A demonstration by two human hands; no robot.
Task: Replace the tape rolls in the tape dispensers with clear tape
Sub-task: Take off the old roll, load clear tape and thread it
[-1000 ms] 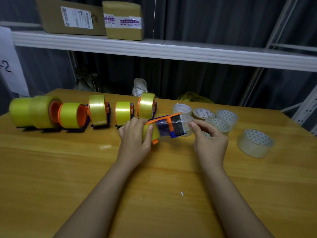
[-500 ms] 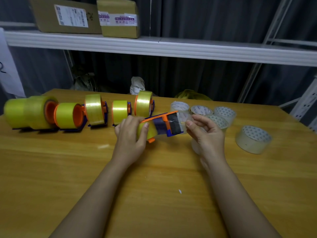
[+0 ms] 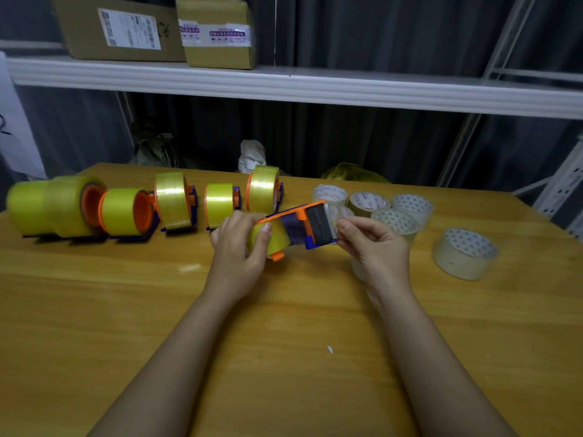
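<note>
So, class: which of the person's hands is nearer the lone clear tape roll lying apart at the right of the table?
Right. The right hand is just left of the lone clear tape roll, not touching; the left hand lies farther left.

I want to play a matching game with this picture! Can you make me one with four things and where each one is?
Things:
1. left hand
2. right hand
3. lone clear tape roll
4. cardboard boxes

Places:
A. up on the white shelf
B. alone on the table, far right
C. wrapped around the yellow roll in the dispenser
D. pinching at the dispenser's cutter end

Pairs: 1-C, 2-D, 3-B, 4-A
</note>
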